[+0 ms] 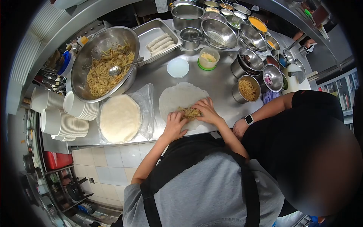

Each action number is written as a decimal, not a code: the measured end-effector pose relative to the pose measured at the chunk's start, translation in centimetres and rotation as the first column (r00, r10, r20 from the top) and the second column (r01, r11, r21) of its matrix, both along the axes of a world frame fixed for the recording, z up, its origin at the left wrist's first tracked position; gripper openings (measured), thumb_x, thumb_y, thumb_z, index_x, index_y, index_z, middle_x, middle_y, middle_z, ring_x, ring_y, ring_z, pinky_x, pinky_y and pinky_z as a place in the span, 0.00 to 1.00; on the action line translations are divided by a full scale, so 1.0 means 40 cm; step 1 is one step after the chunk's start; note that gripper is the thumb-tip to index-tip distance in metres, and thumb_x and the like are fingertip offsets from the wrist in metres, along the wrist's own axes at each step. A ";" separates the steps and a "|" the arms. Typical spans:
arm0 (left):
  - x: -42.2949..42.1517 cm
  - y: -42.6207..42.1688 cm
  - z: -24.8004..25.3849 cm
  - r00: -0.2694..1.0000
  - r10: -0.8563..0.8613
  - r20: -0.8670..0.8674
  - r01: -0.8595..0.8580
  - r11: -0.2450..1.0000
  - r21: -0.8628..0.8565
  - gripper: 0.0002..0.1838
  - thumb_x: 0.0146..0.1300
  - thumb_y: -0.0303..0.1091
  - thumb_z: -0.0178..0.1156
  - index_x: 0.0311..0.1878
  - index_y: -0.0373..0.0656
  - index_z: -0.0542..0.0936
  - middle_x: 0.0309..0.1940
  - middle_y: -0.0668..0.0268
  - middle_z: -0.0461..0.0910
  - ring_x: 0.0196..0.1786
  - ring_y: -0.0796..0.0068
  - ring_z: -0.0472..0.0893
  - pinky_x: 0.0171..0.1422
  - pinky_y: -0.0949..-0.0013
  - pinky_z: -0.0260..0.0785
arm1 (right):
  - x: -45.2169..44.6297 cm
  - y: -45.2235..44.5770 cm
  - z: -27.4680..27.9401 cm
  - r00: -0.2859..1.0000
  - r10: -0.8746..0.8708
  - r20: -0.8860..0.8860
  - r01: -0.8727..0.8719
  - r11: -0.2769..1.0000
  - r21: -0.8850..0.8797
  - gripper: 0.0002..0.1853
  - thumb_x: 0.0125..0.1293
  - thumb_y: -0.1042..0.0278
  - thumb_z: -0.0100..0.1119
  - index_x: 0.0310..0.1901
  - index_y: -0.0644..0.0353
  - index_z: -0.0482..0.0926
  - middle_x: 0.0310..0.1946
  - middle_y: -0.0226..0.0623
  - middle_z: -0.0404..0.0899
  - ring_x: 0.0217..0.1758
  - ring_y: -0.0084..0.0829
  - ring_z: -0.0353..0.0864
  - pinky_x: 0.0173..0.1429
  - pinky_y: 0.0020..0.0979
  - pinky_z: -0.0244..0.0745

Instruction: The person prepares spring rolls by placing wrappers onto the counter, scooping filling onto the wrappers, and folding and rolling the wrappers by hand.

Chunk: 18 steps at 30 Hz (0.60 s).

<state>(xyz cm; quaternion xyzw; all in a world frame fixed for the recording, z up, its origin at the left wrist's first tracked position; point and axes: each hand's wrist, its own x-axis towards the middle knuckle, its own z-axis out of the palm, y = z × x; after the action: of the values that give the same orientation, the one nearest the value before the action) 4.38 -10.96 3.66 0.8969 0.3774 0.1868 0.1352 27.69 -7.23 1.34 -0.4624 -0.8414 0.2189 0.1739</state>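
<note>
A thin round wrapper sheet (176, 96) lies flat on the steel counter in front of me. On its near part sits a small mound of shredded filling (190, 112). My left hand (175, 124) cups the mound's left end, fingers curled and thumb toward the counter's edge. From the other side my right hand (207, 112) presses its bent fingers against the filling. A stack of pale round wrappers (121, 118) rests on a plastic sheet to the left. Behind it, a big steel bowl (130, 36) holds more shredded filling and a metal spoon (115, 70).
Finished-looking white rolls (160, 43) lie in a metal tray (145, 31). A pale round dish (178, 68) and a tub (209, 58) stand beyond the wrapper. Paper bowls (64, 123) are stacked at left. Several steel bowls fill the right. A person with a watch (248, 119) stands close at right.
</note>
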 end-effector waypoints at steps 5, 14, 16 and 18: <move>0.017 -0.015 -0.042 0.992 0.003 -0.123 0.013 0.992 0.127 0.16 0.44 0.38 0.68 0.38 0.48 0.79 0.53 0.61 0.68 0.61 0.58 0.64 0.68 0.49 0.52 | -0.001 -0.011 -0.006 0.999 -0.046 -0.022 0.047 0.998 0.032 0.35 0.41 0.59 0.71 0.56 0.50 0.74 0.53 0.32 0.70 0.64 0.37 0.60 0.72 0.59 0.36; 0.030 0.008 -0.033 0.968 0.182 0.175 -0.191 0.981 0.037 0.11 0.42 0.34 0.67 0.31 0.46 0.78 0.49 0.60 0.70 0.55 0.56 0.67 0.62 0.52 0.55 | -0.004 -0.078 0.076 0.993 -0.044 -0.114 0.048 0.998 0.035 0.34 0.41 0.58 0.72 0.55 0.46 0.73 0.62 0.34 0.62 0.71 0.41 0.52 0.72 0.62 0.35; 0.031 0.014 -0.029 0.947 0.228 0.228 -0.227 0.973 -0.028 0.10 0.43 0.33 0.66 0.30 0.45 0.77 0.48 0.60 0.69 0.54 0.55 0.67 0.61 0.52 0.55 | -0.017 -0.091 0.061 0.997 -0.017 -0.073 0.023 0.996 0.086 0.28 0.43 0.62 0.70 0.50 0.47 0.75 0.62 0.34 0.62 0.72 0.43 0.51 0.72 0.62 0.35; 0.030 0.014 -0.040 0.949 0.211 0.233 -0.211 0.977 -0.028 0.13 0.43 0.34 0.67 0.33 0.45 0.77 0.48 0.59 0.69 0.54 0.54 0.66 0.61 0.52 0.55 | -0.035 -0.084 0.018 1.000 -0.006 0.005 0.006 0.989 0.149 0.21 0.45 0.67 0.68 0.44 0.49 0.76 0.62 0.34 0.62 0.72 0.44 0.51 0.72 0.63 0.34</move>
<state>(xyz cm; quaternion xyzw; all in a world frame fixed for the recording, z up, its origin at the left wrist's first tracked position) 5.57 -10.39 2.07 0.8228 0.4527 0.3046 0.1592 26.27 -10.59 2.04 -0.4514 -0.8545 0.1537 0.2061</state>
